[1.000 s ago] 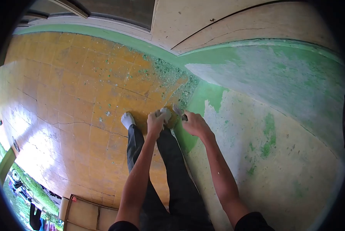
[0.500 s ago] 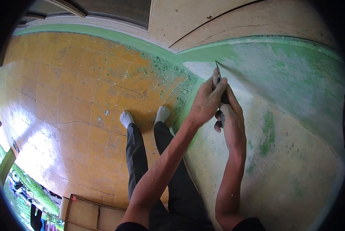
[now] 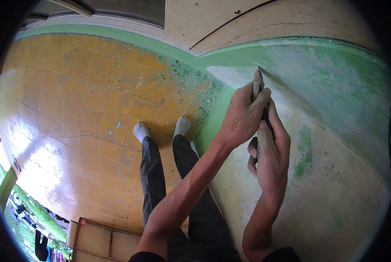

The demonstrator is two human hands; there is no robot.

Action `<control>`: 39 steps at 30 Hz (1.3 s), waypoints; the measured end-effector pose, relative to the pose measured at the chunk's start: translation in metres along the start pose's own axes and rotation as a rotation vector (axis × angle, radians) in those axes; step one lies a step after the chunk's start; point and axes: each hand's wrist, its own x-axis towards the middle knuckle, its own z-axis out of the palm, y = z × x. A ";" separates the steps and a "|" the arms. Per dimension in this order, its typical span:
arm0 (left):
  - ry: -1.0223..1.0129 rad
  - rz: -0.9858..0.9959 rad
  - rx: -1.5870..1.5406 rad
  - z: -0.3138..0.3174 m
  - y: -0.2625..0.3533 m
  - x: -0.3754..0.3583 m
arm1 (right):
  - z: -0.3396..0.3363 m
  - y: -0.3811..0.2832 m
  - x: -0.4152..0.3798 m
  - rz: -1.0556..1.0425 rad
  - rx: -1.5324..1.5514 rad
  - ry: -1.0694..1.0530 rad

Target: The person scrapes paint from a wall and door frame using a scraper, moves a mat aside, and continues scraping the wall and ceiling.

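A scraper [image 3: 266, 115] with a thin dark blade and handle is held in both hands, seen nearly edge-on. My left hand [image 3: 244, 117] grips its front part, fingers pressed along the blade. Behind it, my right hand [image 3: 273, 159] is wrapped round the handle, which its fingers partly hide. The blade's tip lies right at the green-painted wall [image 3: 335, 76], where pale stripped patches show among leftover paint. Specks of paint dust cling to my left hand and forearm.
Green and white paint chips [image 3: 193, 83] are scattered over the yellow tiled floor [image 3: 73, 96] along the wall's foot. My feet in light socks [image 3: 183, 125] stand near them. A wooden-framed panel [image 3: 95, 240] is at the lower left, and bright outdoors shows beyond it.
Both hands and the scraper have shifted to the right along the wall, the blade tip moving with them. My grip looks the same, and the view has shifted slightly.
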 end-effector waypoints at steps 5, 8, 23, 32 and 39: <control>-0.012 -0.040 0.028 0.000 0.005 0.008 | -0.007 -0.020 0.003 0.112 -0.170 -0.016; 0.014 -0.040 0.047 0.001 -0.002 0.007 | 0.001 0.000 0.005 -0.026 -0.109 -0.005; 0.126 -0.029 0.172 0.005 0.007 0.014 | -0.003 -0.007 0.014 -0.017 -0.089 -0.021; 0.163 0.097 0.234 0.001 -0.018 0.021 | -0.005 0.019 0.031 -0.153 -0.217 -0.012; 0.133 -0.004 0.236 -0.005 -0.017 0.020 | 0.009 0.024 0.024 -0.049 -0.124 0.034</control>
